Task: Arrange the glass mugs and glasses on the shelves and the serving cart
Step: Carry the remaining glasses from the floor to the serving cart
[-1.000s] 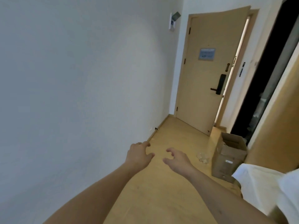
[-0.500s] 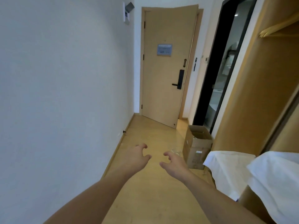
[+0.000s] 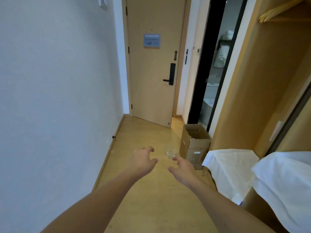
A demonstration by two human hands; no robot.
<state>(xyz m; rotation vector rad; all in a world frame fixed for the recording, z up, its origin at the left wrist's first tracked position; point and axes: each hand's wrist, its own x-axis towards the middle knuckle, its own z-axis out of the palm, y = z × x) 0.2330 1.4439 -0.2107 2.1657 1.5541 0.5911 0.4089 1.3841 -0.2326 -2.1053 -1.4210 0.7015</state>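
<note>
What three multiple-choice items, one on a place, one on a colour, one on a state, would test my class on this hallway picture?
1. Where is the glassware?
A. On the floor left of the cardboard box
B. Inside the box
C. On a shelf

2. What colour is the door handle?
A. Silver
B. Black
C. Gold

3. How are the hands?
A. Both gripping glasses
B. One on the door
C. Both empty, fingers loosely curled

Key: 1 A, it sits on bare floor beside the box. 2 B, it is dark against the pale door. 3 C, left hand and right hand hold nothing.
</note>
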